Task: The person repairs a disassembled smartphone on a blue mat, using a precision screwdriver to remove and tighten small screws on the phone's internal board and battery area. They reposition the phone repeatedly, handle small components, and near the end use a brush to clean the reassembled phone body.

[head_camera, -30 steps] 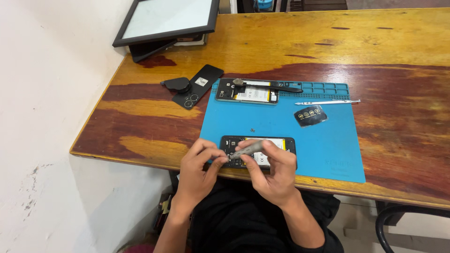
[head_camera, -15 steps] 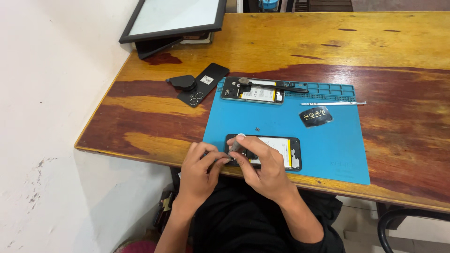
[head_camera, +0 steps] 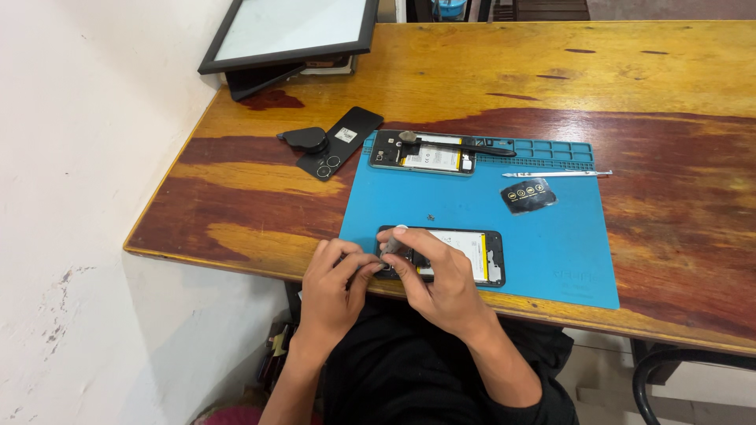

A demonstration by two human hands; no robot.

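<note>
While lying open-backed near the front edge of the blue mat (head_camera: 543,260), the phone (head_camera: 461,253) is being worked at its left end by both hands. The right hand (head_camera: 437,279) is pinching a small grey tool (head_camera: 391,242) between narrow fingertips; the left hand (head_camera: 335,287) is bracing the phone's corner with curled fingers. Farther back, a second opened phone (head_camera: 423,153) is lying on the mat, with a black back cover (head_camera: 339,142) on the wooden table (head_camera: 669,86).
</note>
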